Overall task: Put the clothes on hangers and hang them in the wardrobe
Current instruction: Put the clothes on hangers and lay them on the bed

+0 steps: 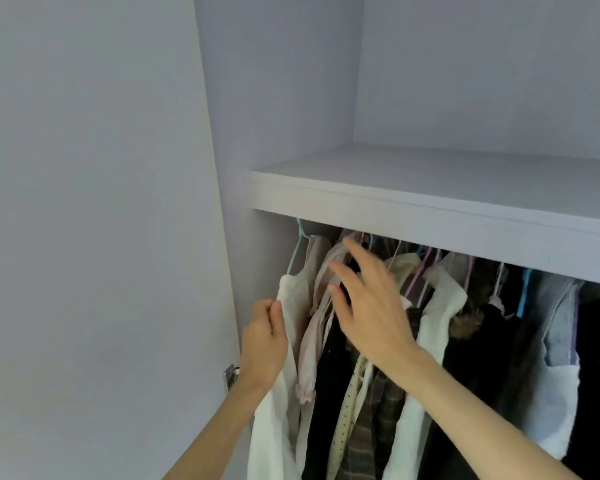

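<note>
Under the pale lilac wardrobe shelf (430, 199), the white knitted sleeveless top (284, 358) hangs on a thin light-blue wire hanger (297, 252), leftmost in the row below the shelf's front edge. The left hand (262, 344) pinches the top's shoulder edge between thumb and curled fingers, probably to settle the fabric squarely on the hanger. The right hand (371, 306), fingers straight and spread, grasps nothing; it presses against the neighbouring cream and beige garments (321, 306) just right of the top, apparently to keep a gap for it. Further right under the shelf hang dark clothes, a plaid brown shirt (371, 420) and pink hangers (421, 271). At least 1 garment appears hung; the rail itself is hidden behind the shelf.
</note>
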`<state>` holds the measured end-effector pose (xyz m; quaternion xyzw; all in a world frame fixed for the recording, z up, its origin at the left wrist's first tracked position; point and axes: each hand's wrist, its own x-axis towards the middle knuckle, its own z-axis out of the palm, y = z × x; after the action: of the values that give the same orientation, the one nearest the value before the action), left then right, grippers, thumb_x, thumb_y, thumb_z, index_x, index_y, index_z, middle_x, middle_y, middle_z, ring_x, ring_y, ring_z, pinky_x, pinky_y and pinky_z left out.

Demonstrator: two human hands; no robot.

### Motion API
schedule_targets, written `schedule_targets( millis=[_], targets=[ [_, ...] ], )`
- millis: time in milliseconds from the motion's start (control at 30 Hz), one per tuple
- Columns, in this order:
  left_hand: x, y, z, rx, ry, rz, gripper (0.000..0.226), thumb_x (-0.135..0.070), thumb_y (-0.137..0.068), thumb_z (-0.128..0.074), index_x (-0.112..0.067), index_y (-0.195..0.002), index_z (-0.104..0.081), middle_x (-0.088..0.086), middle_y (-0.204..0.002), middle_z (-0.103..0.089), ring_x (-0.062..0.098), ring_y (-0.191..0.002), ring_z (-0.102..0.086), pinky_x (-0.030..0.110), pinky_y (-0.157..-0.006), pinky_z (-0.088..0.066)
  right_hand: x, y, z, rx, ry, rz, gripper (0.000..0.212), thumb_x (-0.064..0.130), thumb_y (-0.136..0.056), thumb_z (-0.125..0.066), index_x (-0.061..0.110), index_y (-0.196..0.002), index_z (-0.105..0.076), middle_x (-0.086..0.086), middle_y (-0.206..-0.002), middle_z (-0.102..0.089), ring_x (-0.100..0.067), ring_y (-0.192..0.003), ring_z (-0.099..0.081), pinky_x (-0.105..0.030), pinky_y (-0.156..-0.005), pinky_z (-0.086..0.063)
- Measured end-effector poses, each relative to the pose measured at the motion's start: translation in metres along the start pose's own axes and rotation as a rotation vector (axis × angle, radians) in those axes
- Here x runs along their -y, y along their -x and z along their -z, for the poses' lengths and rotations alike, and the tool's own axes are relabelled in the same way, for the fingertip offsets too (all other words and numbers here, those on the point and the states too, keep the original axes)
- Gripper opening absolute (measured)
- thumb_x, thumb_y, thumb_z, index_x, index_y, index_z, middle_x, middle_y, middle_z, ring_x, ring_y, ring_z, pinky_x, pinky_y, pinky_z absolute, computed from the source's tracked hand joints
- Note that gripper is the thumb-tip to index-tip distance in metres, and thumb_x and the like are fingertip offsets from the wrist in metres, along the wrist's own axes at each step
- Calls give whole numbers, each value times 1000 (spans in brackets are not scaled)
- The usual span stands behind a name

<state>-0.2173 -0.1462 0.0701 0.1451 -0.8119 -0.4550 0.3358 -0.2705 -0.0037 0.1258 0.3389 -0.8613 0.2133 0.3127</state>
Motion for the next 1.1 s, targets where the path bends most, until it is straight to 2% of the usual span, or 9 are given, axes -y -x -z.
schedule_targets(
  millis=[133,267,367,433,533,667,867,1000,1100],
  targets=[
    [-3,48,10,71,-7,-54,16,-24,-99,-33,-17,-90,-43,-7,-55,-42,2,-46,-43,16,-48,-35,38,5,-16,523,-896,-748,31,35,-94,-50,8,-94,-65,-10,-97,-65,-19,-85,-64,-33,-78,-56],
    [-6,76,21,194,-52,-79,18,-27,-99,-31,-15,-100,-44,-10,-57,-40,3,-45,-42,18,-47,-31,56,9,-25,442,-1012,-883,21,11,-91,-49,8,-76,-62,-13,-90,-68,-24,-84,-66,-29,-67,-56],
    [-14,99,32,395,-127,-128,18,-32,-100,-30,-18,-98,-42,-8,-62,-43,6,-53,-41,24,-53,-33,50,31,-22,477,-868,-829,26,9,-93,-45,6,-68,-50,-23,-86,-62,-27,-78,-60,-41,-76,-55],
    [-11,114,39,488,-151,-130,22,-35,-99,-32,-21,-97,-49,-8,-79,-55,5,-69,-51,23,-67,-43,47,55,-12,565,-758,-727,28,13,-95,-44,7,-67,-43,-21,-73,-51,-23,-67,-49,-35,-64,-49],
    [7,134,50,356,-151,-84,14,-24,-97,-42,-22,-98,-55,-8,-98,-59,2,-80,-56,21,-72,-46,41,99,6,630,-634,-542,27,15,-97,-39,0,-80,-54,-10,-73,-51,-14,-63,-44,-24,-53,-31],
    [17,166,81,120,-228,-5,27,-5,-95,-43,-15,-117,-55,-3,-112,-54,-3,-88,-53,4,-72,-38,14,133,45,612,-472,-321,23,10,-97,-37,4,-83,-54,-3,-80,-55,-20,-77,-51,-31,-63,-35],
    [13,199,121,92,-441,-5,57,0,-93,-43,-13,-145,-24,5,-151,-24,20,-136,-30,26,-108,-26,7,147,109,651,-349,6,21,18,-98,-40,14,-94,-60,3,-89,-62,-17,-88,-56,-34,-76,-42],
    [8,229,149,24,-515,-79,37,-8,-95,-46,-14,-131,-49,3,-132,-51,24,-122,-47,24,-97,-33,35,152,129,640,-361,224,23,21,-98,-40,23,-104,-63,22,-87,-56,-9,-87,-53,-32,-79,-41],
    [3,277,181,-73,-530,-95,34,-41,-94,-37,-22,-102,-64,-11,-99,-62,12,-95,-57,30,-80,-44,64,162,127,575,-386,283,24,20,-98,-41,22,-104,-63,22,-88,-56,-6,-84,-50,-25,-70,-33]
  ],
)
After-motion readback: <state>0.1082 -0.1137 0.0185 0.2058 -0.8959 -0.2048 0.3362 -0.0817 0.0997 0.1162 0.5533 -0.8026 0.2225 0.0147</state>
